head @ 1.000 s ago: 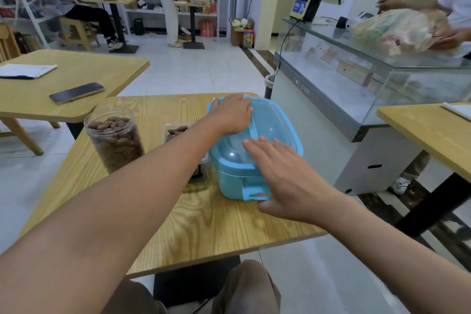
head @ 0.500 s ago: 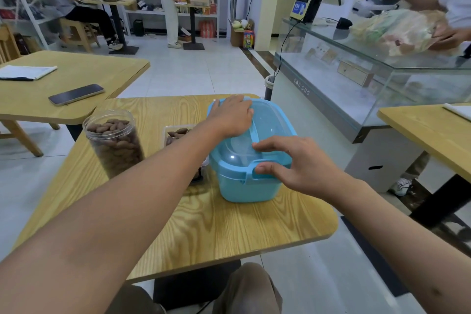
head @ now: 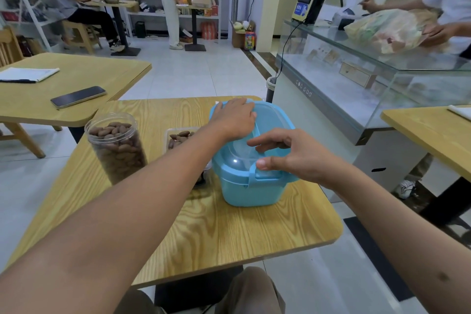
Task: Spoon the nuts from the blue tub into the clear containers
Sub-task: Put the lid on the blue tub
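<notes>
Both our hands are on the lidded blue tub (head: 251,186) at the table's (head: 216,242) right.

Since a second ago our right hand (head: 293,158) has gone from lying flat to pinching the front latch; our left hand (head: 235,120) still presses the lid, fingers relaxed. The tub's contents are hard to make out. The clear jar (head: 116,146) holds nuts; our forearm half hides the second clear container (head: 179,139).

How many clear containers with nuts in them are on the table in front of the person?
2. A tall round clear jar, nearly full, stands at the table's left. A low clear container sits between the jar and the blue tub, partly hidden by the left forearm. More could be hidden behind the arm.
</notes>
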